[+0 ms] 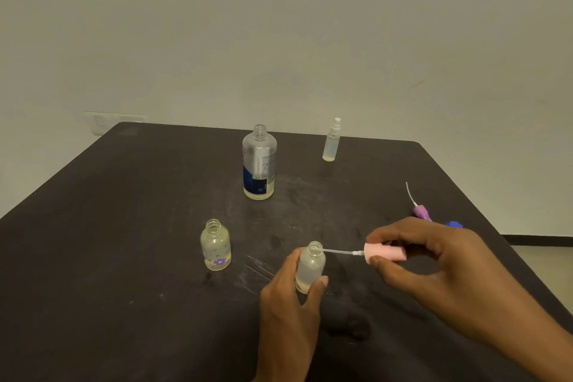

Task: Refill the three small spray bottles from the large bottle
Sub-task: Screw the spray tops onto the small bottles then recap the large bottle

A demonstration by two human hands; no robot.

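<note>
Lower centre of frame: left hand (286, 298), grip wrapped round a small frosted bottle (310, 267), thumb on its right side, fingers behind. Bottle upright, neck open, a little pale liquid at the bottom; whether its base touches the dark surface (124, 257) cannot be told

Right of it, lower right: right hand (434, 260), grip pinching a pink spray cap (384, 253) held sideways. Thin white dip tube (339, 252) runs left from the cap, its tip just at the frosted bottle's open mouth

Left of centre: second small bottle (216, 246), clear, purple flower print, uncapped, standing alone on the surface, yellowish liquid inside

Right edge of the surface, beyond the right hand: purple spray cap (421, 212) lying down with its tube pointing up the frame; a blue cap (453, 224) just beside it, partly hidden by the hand

Centre, farther back: large bottle (259, 163), upright, open neck, blue and white label, thin layer of yellowish liquid at the base

Far back, right of centre: slim spray bottle (331, 141), white sprayer fitted, upright near the far edge

Beyond: plain pale wall (279, 25), wall socket (114, 121) at left
</note>
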